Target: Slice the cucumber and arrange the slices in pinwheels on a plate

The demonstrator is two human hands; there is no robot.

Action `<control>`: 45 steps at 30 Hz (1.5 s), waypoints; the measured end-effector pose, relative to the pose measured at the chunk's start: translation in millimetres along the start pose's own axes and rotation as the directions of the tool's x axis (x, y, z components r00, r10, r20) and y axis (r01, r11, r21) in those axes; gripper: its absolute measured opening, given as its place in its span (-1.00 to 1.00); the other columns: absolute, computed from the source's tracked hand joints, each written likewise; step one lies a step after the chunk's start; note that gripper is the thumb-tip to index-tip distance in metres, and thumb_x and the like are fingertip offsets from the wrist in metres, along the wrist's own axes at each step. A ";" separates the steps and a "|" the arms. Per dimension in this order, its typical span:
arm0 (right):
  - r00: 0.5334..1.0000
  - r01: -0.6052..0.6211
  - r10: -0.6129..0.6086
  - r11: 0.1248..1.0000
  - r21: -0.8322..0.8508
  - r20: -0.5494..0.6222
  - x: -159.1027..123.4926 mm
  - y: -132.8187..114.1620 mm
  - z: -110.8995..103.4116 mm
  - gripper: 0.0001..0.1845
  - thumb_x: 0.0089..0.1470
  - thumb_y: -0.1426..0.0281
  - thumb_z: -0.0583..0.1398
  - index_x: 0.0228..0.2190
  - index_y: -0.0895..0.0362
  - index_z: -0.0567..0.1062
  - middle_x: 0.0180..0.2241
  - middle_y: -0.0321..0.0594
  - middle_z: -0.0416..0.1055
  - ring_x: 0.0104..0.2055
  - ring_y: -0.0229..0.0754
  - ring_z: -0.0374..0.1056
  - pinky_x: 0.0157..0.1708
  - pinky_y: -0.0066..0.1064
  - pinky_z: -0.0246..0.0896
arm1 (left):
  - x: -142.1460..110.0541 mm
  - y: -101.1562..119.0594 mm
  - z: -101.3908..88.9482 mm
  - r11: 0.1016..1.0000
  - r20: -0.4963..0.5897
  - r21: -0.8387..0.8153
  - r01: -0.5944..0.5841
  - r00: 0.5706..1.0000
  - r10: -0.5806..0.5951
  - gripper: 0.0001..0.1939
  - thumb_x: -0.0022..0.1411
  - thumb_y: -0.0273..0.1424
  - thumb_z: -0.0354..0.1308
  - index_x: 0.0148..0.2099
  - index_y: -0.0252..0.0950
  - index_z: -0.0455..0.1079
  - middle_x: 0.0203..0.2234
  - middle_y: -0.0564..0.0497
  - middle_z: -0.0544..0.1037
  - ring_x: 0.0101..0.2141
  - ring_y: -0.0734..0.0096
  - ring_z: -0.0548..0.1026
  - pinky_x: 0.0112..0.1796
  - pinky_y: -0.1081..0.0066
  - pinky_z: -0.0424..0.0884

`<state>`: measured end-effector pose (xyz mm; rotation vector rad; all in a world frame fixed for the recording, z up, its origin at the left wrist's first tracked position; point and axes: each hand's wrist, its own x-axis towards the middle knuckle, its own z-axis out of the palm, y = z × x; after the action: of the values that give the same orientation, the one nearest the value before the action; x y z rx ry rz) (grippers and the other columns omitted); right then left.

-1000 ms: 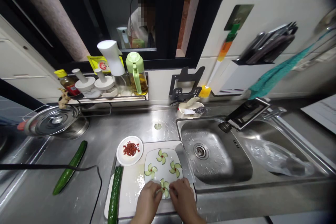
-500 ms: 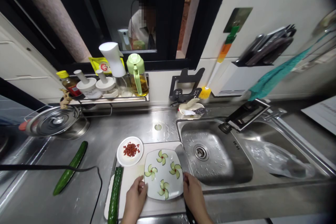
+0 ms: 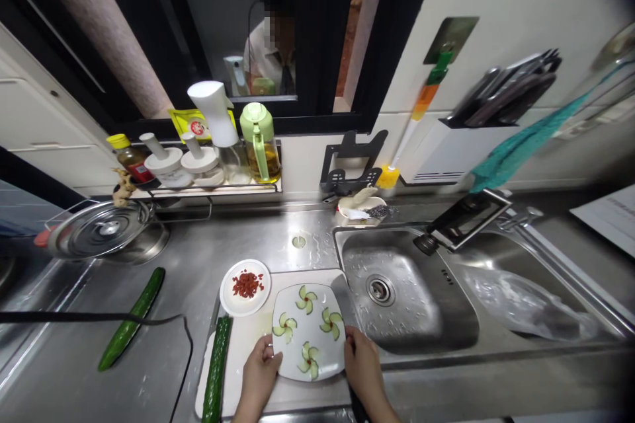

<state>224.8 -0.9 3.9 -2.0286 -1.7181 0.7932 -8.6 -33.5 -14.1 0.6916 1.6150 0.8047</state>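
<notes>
A square white plate [image 3: 290,365] rests over the cutting board [image 3: 248,370]. On it lie several pinwheels of cucumber slices [image 3: 307,299], each with a red bit at its centre. My left hand [image 3: 260,370] grips the plate's left edge, thumb on the rim. At the right edge my right hand [image 3: 363,360] holds the rim with curled fingers. Left of the plate, a cucumber [image 3: 217,367] lies along the board's left side. A small round dish [image 3: 228,287] of red goji berries [image 3: 247,284] sits at the board's upper left corner. Part of a dark handle shows under my right wrist.
A second cucumber [image 3: 131,320] lies on the steel counter at left, with a black cable [image 3: 186,344] nearby. The sink [image 3: 407,291] is right of the board. A lidded pot [image 3: 114,238] stands at back left, beneath a rack with an oil bottle [image 3: 260,152] and seasoning jars.
Both hands have left the nearest cucumber pinwheel and moved apart to the plate's two sides. They now hold its edges. The plate has barely shifted.
</notes>
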 end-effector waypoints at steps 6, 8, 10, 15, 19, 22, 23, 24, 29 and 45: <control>1.000 0.000 -0.001 0.999 0.049 0.023 2.3 1.2 -1.1 -0.65 0.00 0.40 -0.06 -0.30 0.13 0.47 -0.32 -0.09 0.51 -0.25 -0.04 0.39 -0.18 -0.27 0.18 | -3.8 7.9 0.0 0.997 0.019 -0.073 -0.009 1.000 0.010 -0.45 -0.19 -0.08 0.23 -0.17 -0.33 0.37 -0.44 -0.02 0.58 -0.35 0.30 0.54 -0.25 0.35 0.44; 0.999 -0.005 0.003 0.997 0.079 0.035 2.3 -0.5 -3.5 -0.64 0.00 0.38 -0.07 -0.29 0.13 0.47 -0.33 -0.09 0.51 -0.25 -0.03 0.39 -0.18 -0.26 0.18 | -7.6 13.7 -0.9 0.996 0.016 -0.085 -0.028 0.999 0.029 -0.46 -0.18 -0.08 0.22 -0.17 -0.33 0.37 -0.44 -0.01 0.58 -0.36 0.32 0.54 -0.25 0.37 0.43; 0.999 -0.016 0.011 0.991 0.130 0.037 2.5 -3.7 -7.0 -0.64 -0.01 0.35 -0.07 -0.31 0.12 0.47 -0.33 -0.10 0.51 -0.26 -0.03 0.39 -0.19 -0.27 0.19 | -11.9 20.1 -2.5 0.994 0.006 -0.104 -0.046 0.999 0.046 -0.45 -0.15 -0.08 0.22 -0.16 -0.33 0.37 -0.44 -0.01 0.58 -0.36 0.33 0.54 -0.26 0.38 0.43; 0.995 -0.065 0.034 0.939 0.337 0.098 4.1 -18.2 -19.1 -0.67 -0.07 0.30 -0.04 -0.37 0.12 0.46 -0.40 -0.13 0.49 -0.33 -0.08 0.39 -0.29 -0.34 0.24 | -21.5 36.0 -9.4 0.980 0.028 -0.192 -0.054 0.998 0.061 -0.43 -0.16 -0.08 0.26 -0.12 -0.32 0.35 -0.38 -0.03 0.59 -0.32 0.31 0.54 -0.22 0.36 0.42; 0.982 -0.157 0.083 0.855 0.495 0.169 4.9 -34.4 -32.0 -0.69 -0.11 0.21 0.01 -0.41 0.11 0.43 -0.53 -0.23 0.41 -0.44 -0.13 0.33 -0.43 -0.39 0.21 | -30.4 45.4 -12.3 0.973 0.012 -0.226 -0.041 0.999 0.044 -0.43 -0.21 -0.06 0.29 -0.18 -0.31 0.37 -0.40 -0.04 0.59 -0.37 0.32 0.53 -0.28 0.37 0.42; 0.976 -0.196 0.103 0.800 0.567 0.192 4.7 -47.9 -44.3 -0.74 -0.17 0.19 0.08 -0.46 0.10 0.41 -0.58 -0.30 0.33 -0.48 -0.16 0.27 -0.47 -0.40 0.17 | -39.8 52.4 -12.3 0.953 -0.047 -0.294 -0.071 0.997 0.059 -0.43 -0.22 -0.03 0.29 -0.21 -0.31 0.38 -0.45 -0.03 0.58 -0.43 0.34 0.51 -0.34 0.39 0.41; 0.978 -0.189 0.099 0.793 0.579 0.185 4.6 -52.3 -48.2 -0.76 -0.19 0.20 0.10 -0.50 0.09 0.40 -0.60 -0.33 0.29 -0.49 -0.18 0.25 -0.46 -0.40 0.16 | -43.0 55.3 -12.6 0.948 -0.057 -0.310 -0.072 0.997 0.057 -0.42 -0.23 -0.03 0.30 -0.20 -0.31 0.38 -0.46 -0.02 0.58 -0.45 0.34 0.50 -0.37 0.41 0.39; 0.981 -0.176 0.090 0.787 0.591 0.172 4.3 -56.4 -51.7 -0.78 -0.22 0.20 0.12 -0.53 0.09 0.39 -0.61 -0.35 0.26 -0.49 -0.19 0.22 -0.45 -0.41 0.15 | -46.3 58.7 -13.2 0.945 -0.066 -0.321 -0.072 0.996 0.053 -0.41 -0.24 -0.04 0.32 -0.20 -0.31 0.38 -0.47 -0.02 0.57 -0.48 0.36 0.49 -0.40 0.43 0.38; 0.986 -0.150 0.050 0.670 0.727 0.157 -0.3 -72.4 -54.6 -0.80 -0.26 0.28 0.22 -0.52 0.08 0.34 -0.55 -0.36 0.27 -0.42 -0.20 0.22 -0.39 -0.41 0.14 | -59.8 76.7 -19.4 0.930 -0.096 -0.361 -0.068 0.995 0.035 -0.39 -0.29 -0.08 0.37 -0.19 -0.32 0.40 -0.47 -0.03 0.57 -0.56 0.45 0.43 -0.52 0.51 0.26; 0.859 -0.496 0.021 0.274 0.824 0.511 -19.9 -86.8 -51.8 -0.50 -0.22 0.26 0.35 -0.27 0.00 0.23 -0.53 -0.42 0.41 -0.59 -0.32 0.29 -0.62 -0.55 0.06 | -69.5 80.3 -33.8 0.945 -0.084 -0.311 -0.101 0.993 0.078 -0.44 -0.21 -0.08 0.34 -0.18 -0.31 0.38 -0.48 -0.01 0.57 -0.59 0.50 0.43 -0.57 0.55 0.23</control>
<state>188.2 0.4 100.2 -1.2572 -0.5706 1.9043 -28.1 -45.8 95.0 0.5141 1.4798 1.1357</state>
